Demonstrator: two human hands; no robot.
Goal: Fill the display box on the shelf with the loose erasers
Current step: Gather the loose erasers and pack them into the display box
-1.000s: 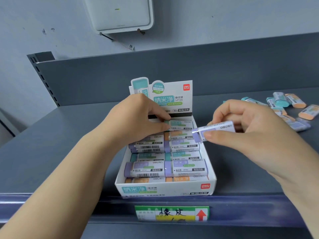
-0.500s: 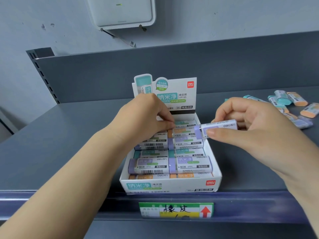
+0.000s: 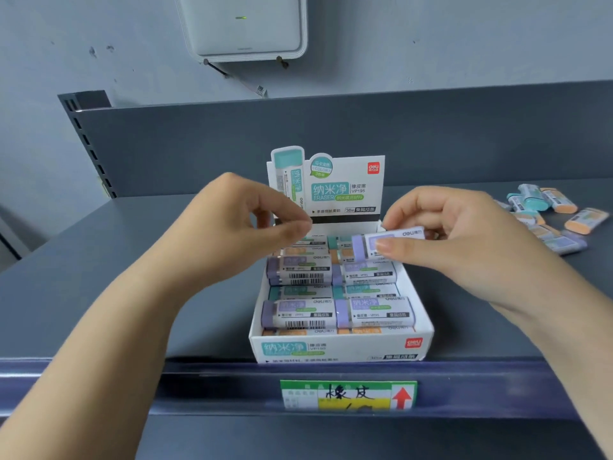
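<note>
A white display box (image 3: 338,350) stands at the shelf's front edge, its printed flap upright at the back. Inside lie rows of purple, teal and orange erasers (image 3: 335,313). My right hand (image 3: 461,240) pinches a purple eraser (image 3: 386,242) over the back right of the box, a little above the rows. My left hand (image 3: 245,227) hovers over the back left, thumb and fingers curled and slightly apart, with nothing in them. A pile of loose erasers (image 3: 547,214) lies on the shelf to the right.
The grey shelf (image 3: 132,277) has a tall back panel (image 3: 232,144) behind the box. A price label (image 3: 348,395) sits in the front rail below the box. A white device (image 3: 245,24) hangs on the wall above.
My left hand has lifted off the erasers at the back of the box and its fingers have come apart. My right hand still holds the purple eraser above the box.
</note>
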